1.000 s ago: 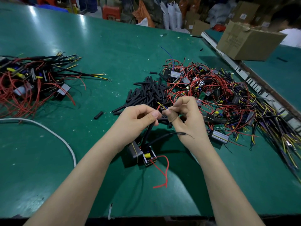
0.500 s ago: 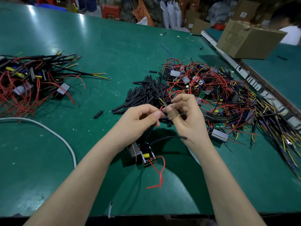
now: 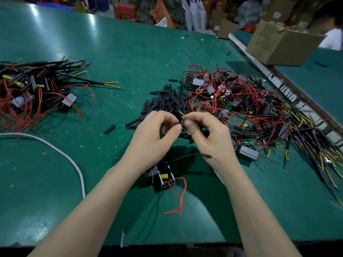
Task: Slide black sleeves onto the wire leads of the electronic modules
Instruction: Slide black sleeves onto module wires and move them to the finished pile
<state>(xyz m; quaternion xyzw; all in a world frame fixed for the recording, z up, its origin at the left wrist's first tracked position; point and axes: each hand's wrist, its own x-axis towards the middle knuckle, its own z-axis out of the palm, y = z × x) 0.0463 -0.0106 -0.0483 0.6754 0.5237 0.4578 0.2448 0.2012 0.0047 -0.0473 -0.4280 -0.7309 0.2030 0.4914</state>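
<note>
Both hands meet above the green table (image 3: 130,52). My left hand (image 3: 154,134) has its fingers curled and pinches the wire leads of a module (image 3: 163,178), which hangs below the hands. My right hand (image 3: 206,134) pinches a short black sleeve (image 3: 182,121) at the lead tips, where a yellow wire end sticks out. A red lead (image 3: 179,197) loops down from the module. Another lead in a black sleeve (image 3: 193,156) reaches right under my right wrist. A heap of loose black sleeves (image 3: 167,101) lies just beyond the hands.
A tangled pile of modules with red and yellow wires (image 3: 250,112) fills the right side. A second pile of modules whose leads wear black sleeves (image 3: 31,86) lies at the left. A white cable (image 3: 61,153) curves across the left. A cardboard box (image 3: 282,43) stands at the back right.
Both hands have lifted a little with the module and shifted away from me. The red lead below has swung slightly. The piles have not moved.
</note>
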